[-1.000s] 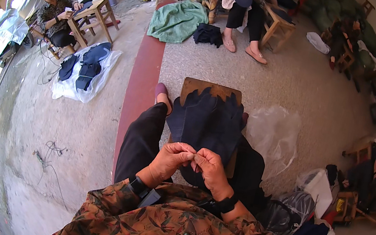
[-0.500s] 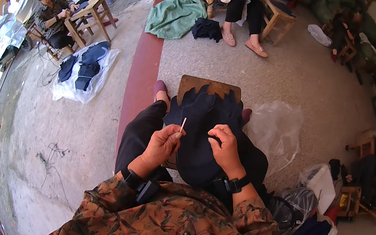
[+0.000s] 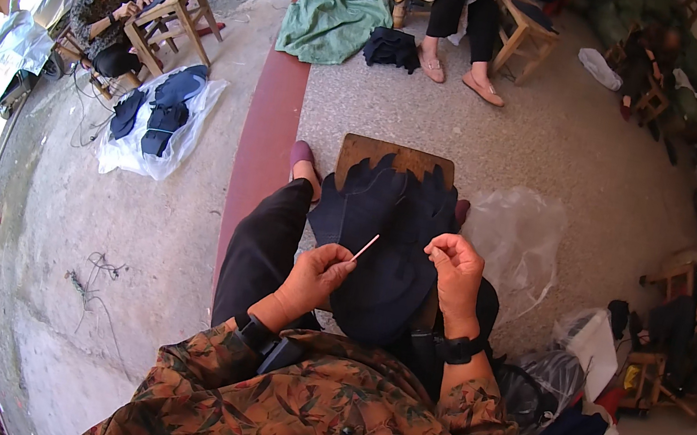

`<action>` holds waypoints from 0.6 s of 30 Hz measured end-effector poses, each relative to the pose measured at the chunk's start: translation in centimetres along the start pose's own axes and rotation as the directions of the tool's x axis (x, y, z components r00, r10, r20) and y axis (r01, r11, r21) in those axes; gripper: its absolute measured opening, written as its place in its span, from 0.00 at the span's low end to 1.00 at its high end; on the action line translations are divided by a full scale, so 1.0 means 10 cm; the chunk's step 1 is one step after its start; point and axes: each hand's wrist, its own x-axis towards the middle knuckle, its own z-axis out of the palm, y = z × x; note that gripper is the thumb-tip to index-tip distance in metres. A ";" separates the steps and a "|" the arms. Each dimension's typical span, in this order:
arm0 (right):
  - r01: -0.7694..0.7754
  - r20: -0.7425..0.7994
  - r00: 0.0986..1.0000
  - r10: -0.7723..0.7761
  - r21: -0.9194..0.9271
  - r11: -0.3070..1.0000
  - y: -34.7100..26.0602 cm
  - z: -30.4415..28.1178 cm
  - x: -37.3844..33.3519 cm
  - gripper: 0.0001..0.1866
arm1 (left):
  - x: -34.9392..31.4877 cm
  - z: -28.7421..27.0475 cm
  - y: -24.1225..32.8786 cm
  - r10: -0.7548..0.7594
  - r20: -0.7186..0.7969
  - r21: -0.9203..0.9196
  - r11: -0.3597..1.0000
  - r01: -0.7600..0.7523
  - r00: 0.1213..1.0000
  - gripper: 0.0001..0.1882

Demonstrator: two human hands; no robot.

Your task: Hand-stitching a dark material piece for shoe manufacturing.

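Observation:
My left hand (image 3: 316, 277) is closed in a pinch on a thin pinkish stick (image 3: 367, 247), whose free end slants up to the right over dark navy cloth pieces (image 3: 386, 271). Several finger-like points stick up along the cloth's far edge. It lies across my lap and over a small wooden stool (image 3: 397, 155). My right hand (image 3: 457, 279) is raised above the right side of the cloth, thumb and fingertips pressed together. Anything between those fingertips is too small to make out. Black bands circle both wrists.
Clear plastic sheeting (image 3: 511, 246) lies right of the stool. Bags and dark cloth (image 3: 555, 422) are heaped at lower right. Ahead sit a green cloth (image 3: 336, 24) and a seated person's legs (image 3: 463, 42). Another person (image 3: 104, 16) works at a wooden stool at far left.
My right hand has moved right and a little up, away from the left. The left has shifted slightly right and lower, and the stick has tipped from nearly upright to a slant.

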 end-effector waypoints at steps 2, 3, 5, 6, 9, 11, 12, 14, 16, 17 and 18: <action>-0.051 0.005 0.999 0.051 -0.020 0.999 0.07 -0.05 -0.06 0.04 | 0.00 -0.01 -0.01 0.020 -0.006 -0.012 1.000 -0.020 1.000 0.06; -0.050 0.004 0.999 0.051 -0.021 0.998 0.10 -0.06 -0.07 0.04 | 0.01 -0.02 0.00 0.025 -0.017 -0.027 0.999 -0.026 1.000 0.06; -0.048 0.015 0.999 0.049 -0.041 0.998 0.11 -0.06 -0.09 0.04 | 0.01 -0.02 -0.01 0.030 -0.029 -0.040 0.999 -0.031 0.999 0.07; -0.048 0.014 0.999 0.049 -0.041 0.998 0.11 -0.05 -0.10 0.04 | 0.01 -0.02 -0.02 0.027 -0.025 -0.056 0.998 -0.028 0.999 0.07; -0.028 -0.022 0.999 0.027 -0.055 0.998 0.04 0.01 -0.12 0.03 | 0.00 0.00 -0.03 0.030 -0.017 -0.080 0.996 -0.031 0.999 0.07; -0.073 0.097 0.992 0.085 -0.121 0.990 -0.09 0.11 -0.20 0.03 | -0.04 0.04 0.01 0.034 -0.019 -0.086 0.996 -0.035 0.999 0.07; -0.127 0.158 0.977 0.140 -0.095 0.987 -0.12 0.19 -0.26 0.05 | -0.07 0.07 0.06 0.006 0.022 -0.050 0.999 -0.005 1.000 0.07; -0.188 0.268 0.941 0.204 -0.086 0.978 -0.13 0.34 -0.41 0.06 | -0.07 0.14 0.04 -0.016 0.095 0.015 1.000 0.014 0.995 0.08; -0.221 0.309 0.924 0.227 -0.057 0.974 -0.11 0.43 -0.51 0.06 | -0.08 0.20 0.02 -0.053 0.115 -0.027 0.998 0.057 0.992 0.08; -0.223 0.285 0.932 0.224 -0.034 0.974 -0.08 0.45 -0.53 0.06 | -0.08 0.22 0.02 -0.091 0.140 -0.068 0.993 0.101 0.986 0.08; -0.226 0.261 0.940 0.220 -0.010 0.974 -0.07 0.47 -0.55 0.06 | -0.07 0.21 0.03 -0.096 0.165 -0.026 0.995 0.101 0.982 0.06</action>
